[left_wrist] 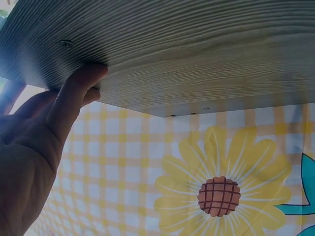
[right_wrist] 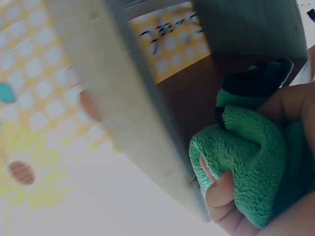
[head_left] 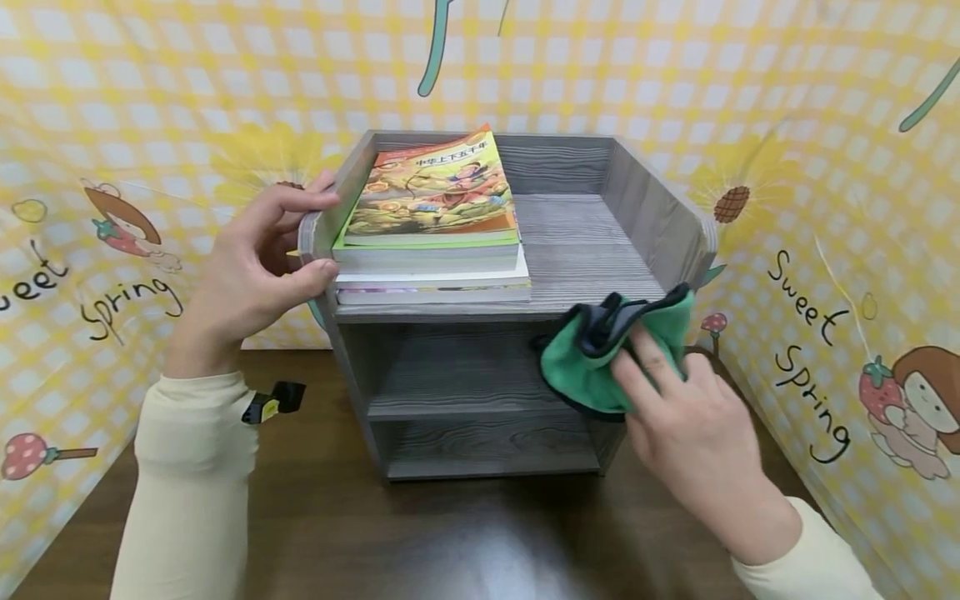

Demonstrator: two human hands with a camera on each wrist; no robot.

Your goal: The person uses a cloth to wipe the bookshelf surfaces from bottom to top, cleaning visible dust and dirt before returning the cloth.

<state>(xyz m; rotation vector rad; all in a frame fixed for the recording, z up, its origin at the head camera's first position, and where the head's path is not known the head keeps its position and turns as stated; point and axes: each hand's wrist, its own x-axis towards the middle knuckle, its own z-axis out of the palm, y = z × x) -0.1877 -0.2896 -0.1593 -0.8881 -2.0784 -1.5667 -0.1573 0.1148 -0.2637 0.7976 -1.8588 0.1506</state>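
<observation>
A grey wood-grain shelf unit [head_left: 480,317] stands in the middle of the head view. My left hand [head_left: 258,254] grips the front of its left side panel [head_left: 318,237], thumb on the inner side and fingers round the outside; the left wrist view shows fingers against the panel's outer face [left_wrist: 206,54]. My right hand [head_left: 693,425] holds a bunched green cloth [head_left: 663,329] with dark edging, just before the right front of the top shelf. In the right wrist view the fingers curl into the cloth [right_wrist: 256,162] beside the panel. Whether the cloth touches the shelf I cannot tell.
A stack of books [head_left: 435,208] lies on the left half of the top shelf [head_left: 577,242]. Two lower shelves [head_left: 457,367] sit beneath. Yellow checked fabric [head_left: 570,58] hangs behind and at both sides. The unit stands on a dark brown surface [head_left: 420,542].
</observation>
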